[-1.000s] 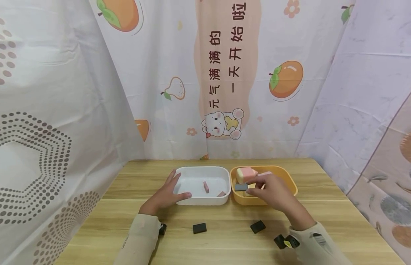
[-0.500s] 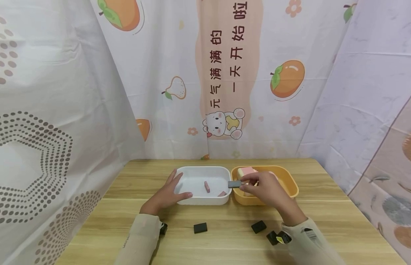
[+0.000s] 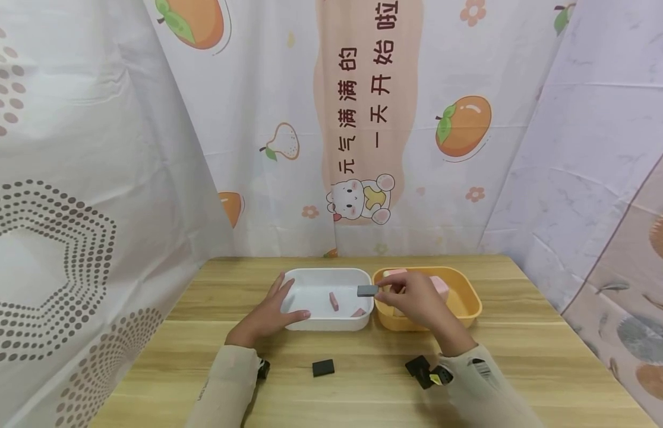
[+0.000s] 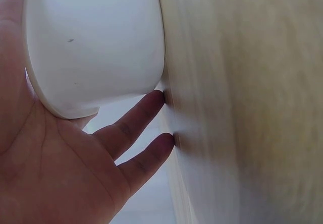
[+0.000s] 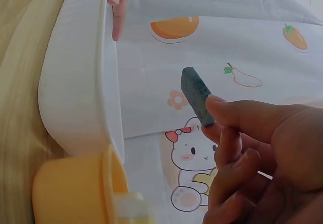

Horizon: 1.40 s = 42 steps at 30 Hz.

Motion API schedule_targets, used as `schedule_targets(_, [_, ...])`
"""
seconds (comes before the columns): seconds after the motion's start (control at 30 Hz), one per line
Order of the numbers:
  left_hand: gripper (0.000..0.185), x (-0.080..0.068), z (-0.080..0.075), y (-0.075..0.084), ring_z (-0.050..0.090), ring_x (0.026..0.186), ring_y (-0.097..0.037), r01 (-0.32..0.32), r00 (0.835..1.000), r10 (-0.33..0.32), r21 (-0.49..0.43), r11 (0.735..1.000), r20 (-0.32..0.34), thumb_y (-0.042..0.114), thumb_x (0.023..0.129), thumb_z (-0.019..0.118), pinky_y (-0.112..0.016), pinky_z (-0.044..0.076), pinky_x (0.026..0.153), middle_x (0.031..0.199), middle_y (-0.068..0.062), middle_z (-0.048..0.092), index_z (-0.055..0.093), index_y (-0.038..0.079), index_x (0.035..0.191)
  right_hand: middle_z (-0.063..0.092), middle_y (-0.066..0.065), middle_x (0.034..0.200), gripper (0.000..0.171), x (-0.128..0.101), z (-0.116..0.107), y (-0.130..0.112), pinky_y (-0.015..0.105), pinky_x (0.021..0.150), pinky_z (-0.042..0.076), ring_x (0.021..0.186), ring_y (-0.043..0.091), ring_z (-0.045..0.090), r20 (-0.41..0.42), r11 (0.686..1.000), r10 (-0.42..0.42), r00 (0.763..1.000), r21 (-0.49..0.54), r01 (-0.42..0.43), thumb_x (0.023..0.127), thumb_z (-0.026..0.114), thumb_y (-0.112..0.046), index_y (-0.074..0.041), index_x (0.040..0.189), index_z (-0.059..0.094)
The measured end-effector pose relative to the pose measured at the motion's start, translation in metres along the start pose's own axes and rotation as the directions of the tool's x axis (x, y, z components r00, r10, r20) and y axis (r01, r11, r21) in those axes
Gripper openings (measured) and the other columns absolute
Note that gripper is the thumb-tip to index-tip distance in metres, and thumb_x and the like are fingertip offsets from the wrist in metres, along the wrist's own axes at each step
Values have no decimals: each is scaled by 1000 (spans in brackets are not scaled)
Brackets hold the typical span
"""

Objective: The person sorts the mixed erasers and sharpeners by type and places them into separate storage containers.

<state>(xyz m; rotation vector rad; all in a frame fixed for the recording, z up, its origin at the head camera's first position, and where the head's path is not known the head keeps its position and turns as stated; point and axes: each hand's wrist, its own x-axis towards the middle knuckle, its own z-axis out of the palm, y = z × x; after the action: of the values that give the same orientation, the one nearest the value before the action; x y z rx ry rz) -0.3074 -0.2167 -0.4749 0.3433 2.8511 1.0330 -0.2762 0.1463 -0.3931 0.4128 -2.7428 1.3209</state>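
While the left hand point(image 3: 267, 315) rests with spread fingers against the white tray point(image 3: 310, 324), the right hand point(image 3: 414, 300) pinches a grey block point(image 3: 367, 290) between thumb and fingertips. A second ago this block was over the orange tray point(image 3: 467, 306); now, at the centre of the frame, it hangs above the white tray's right rim. So the carrying across seems almost finished, and two pink pieces point(image 3: 334, 301) already lie inside.

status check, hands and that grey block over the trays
Right hand pinches grey block above white tray edge. Left hand rests open on it. Nothing in the way.
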Motion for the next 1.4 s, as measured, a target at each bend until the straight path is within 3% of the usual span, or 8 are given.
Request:
schedule_targets(0.27, [112, 1, 0, -1, 14, 159, -40, -6, 1000, 6, 7, 1000, 2, 70, 84, 72, -69, 27, 119, 176, -5, -7, 18, 19, 168, 62, 1, 77, 17, 9, 15, -2, 25, 52, 40, 68, 17, 53, -13, 1000, -17, 1000, 5, 17, 85, 85, -21, -18, 102, 83])
schedule_targets(0.63, [112, 1, 1, -1, 16, 159, -41, -8, 1000, 8, 9, 1000, -5, 71, 84, 72, -70, 28, 118, 176, -6, -6, 19, 19, 167, 58, 0, 72, 16, 17, 31, 1, 27, 54, 37, 65, 17, 51, -48, 1000, -2, 999, -8, 2, 85, 86, -26, -22, 101, 84])
schedule_targets(1.4, [111, 0, 0, 1, 14, 159, -41, 2, 1000, -2, -10, 1000, -7, 68, 85, 74, -69, 27, 119, 176, -5, -6, 19, 18, 167, 62, 0, 79, 20, 16, 52, 2, 25, 52, 39, 68, 17, 54, -43, 1000, 16, 999, -3, -16, 88, 84, -25, -20, 107, 82])
